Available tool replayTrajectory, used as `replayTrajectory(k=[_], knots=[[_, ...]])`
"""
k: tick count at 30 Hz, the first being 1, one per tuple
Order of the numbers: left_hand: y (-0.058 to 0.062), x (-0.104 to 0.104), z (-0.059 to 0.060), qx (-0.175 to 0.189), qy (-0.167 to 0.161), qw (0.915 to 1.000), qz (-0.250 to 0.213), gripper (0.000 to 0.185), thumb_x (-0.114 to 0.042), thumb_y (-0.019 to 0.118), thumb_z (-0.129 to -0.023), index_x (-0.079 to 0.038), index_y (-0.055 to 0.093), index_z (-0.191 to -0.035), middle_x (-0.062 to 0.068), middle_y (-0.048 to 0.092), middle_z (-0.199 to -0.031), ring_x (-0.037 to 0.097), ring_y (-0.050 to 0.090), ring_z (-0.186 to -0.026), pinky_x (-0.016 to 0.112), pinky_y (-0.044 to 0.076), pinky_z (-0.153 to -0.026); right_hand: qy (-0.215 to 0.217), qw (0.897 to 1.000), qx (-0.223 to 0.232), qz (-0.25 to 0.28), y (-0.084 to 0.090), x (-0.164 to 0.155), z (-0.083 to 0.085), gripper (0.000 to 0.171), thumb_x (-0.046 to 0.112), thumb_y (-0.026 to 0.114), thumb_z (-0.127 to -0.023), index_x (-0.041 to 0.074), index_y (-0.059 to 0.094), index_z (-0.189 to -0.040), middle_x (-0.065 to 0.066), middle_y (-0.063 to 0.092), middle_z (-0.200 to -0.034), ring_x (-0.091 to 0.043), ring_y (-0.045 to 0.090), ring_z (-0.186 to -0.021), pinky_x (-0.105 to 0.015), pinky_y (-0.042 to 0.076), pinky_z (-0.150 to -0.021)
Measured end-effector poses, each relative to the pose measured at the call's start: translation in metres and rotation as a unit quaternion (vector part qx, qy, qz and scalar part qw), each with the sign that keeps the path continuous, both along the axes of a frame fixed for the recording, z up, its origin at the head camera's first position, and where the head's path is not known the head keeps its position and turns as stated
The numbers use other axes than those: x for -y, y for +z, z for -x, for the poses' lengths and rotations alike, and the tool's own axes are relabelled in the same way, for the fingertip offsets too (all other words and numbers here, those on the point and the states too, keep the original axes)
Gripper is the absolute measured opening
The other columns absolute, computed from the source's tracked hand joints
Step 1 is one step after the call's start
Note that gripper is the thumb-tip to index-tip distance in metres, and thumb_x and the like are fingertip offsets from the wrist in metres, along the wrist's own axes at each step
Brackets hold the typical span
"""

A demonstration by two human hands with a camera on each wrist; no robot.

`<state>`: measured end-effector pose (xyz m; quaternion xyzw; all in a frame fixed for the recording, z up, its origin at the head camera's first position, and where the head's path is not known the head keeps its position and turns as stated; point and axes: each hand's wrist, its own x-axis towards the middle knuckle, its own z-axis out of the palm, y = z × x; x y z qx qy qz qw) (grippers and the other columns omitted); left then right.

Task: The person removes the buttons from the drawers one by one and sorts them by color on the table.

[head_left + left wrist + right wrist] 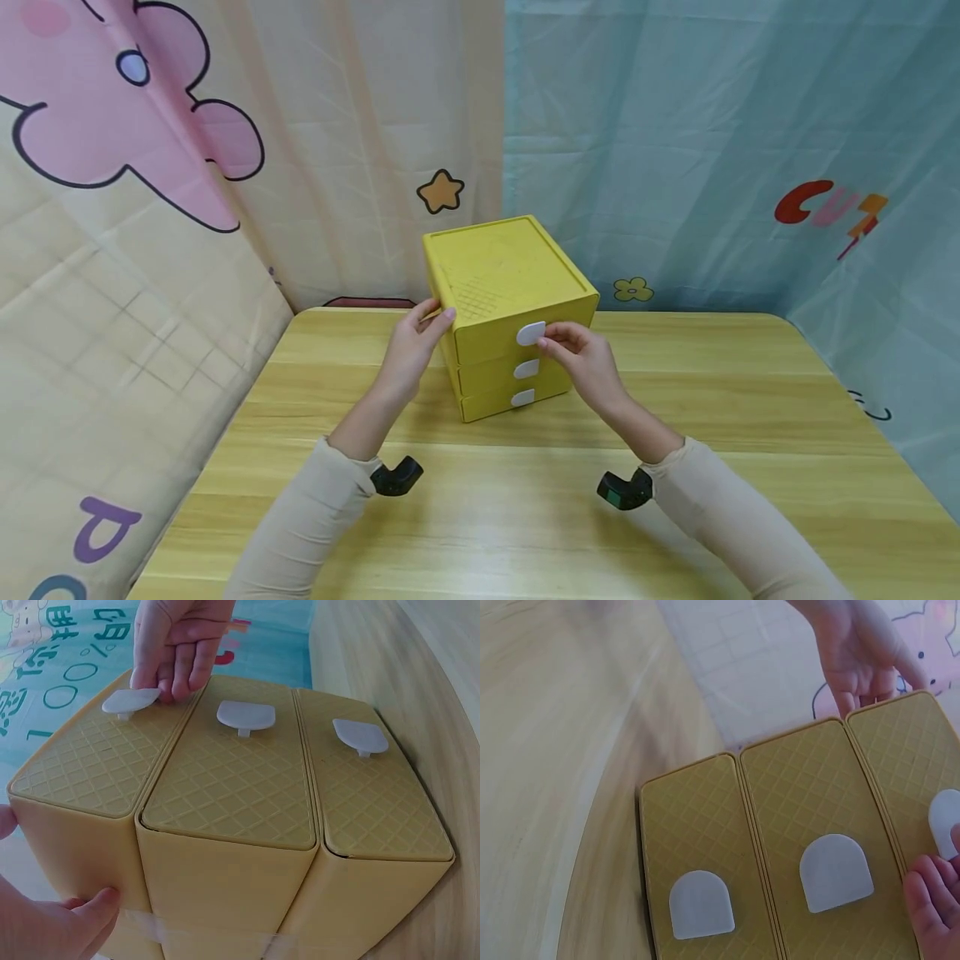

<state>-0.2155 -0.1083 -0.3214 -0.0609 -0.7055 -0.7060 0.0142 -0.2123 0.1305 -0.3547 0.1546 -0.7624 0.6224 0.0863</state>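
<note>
A yellow plastic cabinet with three stacked drawers (510, 271) stands on the table, its front turned slightly to the right. Each waffle-patterned drawer front bears a white tab handle; the middle handle (246, 715) and bottom handle (702, 904) are untouched. At the top handle (531, 333), my right hand (588, 362) pinches the tab's right edge between thumb and fingers. My left hand (411, 346) rests against the cabinet's upper left side, fingers extended on the side wall and thumb near the top edge. All drawers look closed. Part of the left hand is cut off in the left wrist view.
The light wooden table (495, 517) extends around the cabinet on both sides and in front. Printed curtains (675, 150) hang close behind the cabinet and along the table's sides. A black wrist camera (397, 477) sits at the left cuff, another (625, 490) at the right.
</note>
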Motion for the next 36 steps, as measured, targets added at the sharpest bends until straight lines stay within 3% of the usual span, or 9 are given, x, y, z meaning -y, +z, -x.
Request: replayTrajectory(k=[7,15,27,36], knots=[[0.000,0.000,0.000,0.009,-0.004,0.9999,-0.008,0.061,-0.026,0.056,-0.090,0.003,0.029,-0.137,0.015,0.038,-0.134,0.022,0.039,-0.120,0.035,0.029,-0.099,-0.019,0.999,0.014,0.024,0.001,0.004,0.002,0.016,0.003,0.063,-0.083,-0.011,0.059,-0.090,-0.026,0.061,-0.084,-0.037,0.059,-0.079,-0.021,0.049,-0.069],[0.001,0.000,-0.002,0.009,-0.008,0.9999,0.001,0.062,-0.028,0.056,-0.090,0.001,0.029,-0.137,0.014,0.038,-0.133,0.023,0.040,-0.118,0.037,0.028,-0.099,-0.020,1.000,-0.002,0.010,-0.003,-0.003,-0.010,0.020,0.011,0.066,-0.082,-0.008,0.060,-0.087,-0.019,0.062,-0.080,-0.033,0.060,-0.075,-0.025,0.050,-0.068],[-0.001,0.001,0.001,0.009,0.004,1.0000,0.001,0.057,-0.024,0.056,-0.090,0.002,0.032,-0.135,0.015,0.042,-0.130,0.021,0.043,-0.116,0.036,0.029,-0.099,-0.006,1.000,0.008,0.015,-0.005,-0.019,-0.051,0.016,0.008,0.066,-0.081,-0.007,0.060,-0.085,-0.019,0.061,-0.078,-0.020,0.062,-0.070,-0.028,0.051,-0.067],[-0.001,0.001,0.002,0.004,0.001,1.0000,0.003,0.058,-0.025,0.056,-0.090,0.002,0.032,-0.136,0.014,0.040,-0.132,0.022,0.041,-0.118,0.037,0.028,-0.099,-0.006,1.000,-0.003,0.003,-0.005,-0.031,-0.079,0.011,0.004,0.066,-0.080,-0.004,0.061,-0.085,-0.012,0.062,-0.077,-0.020,0.062,-0.069,-0.029,0.051,-0.066]])
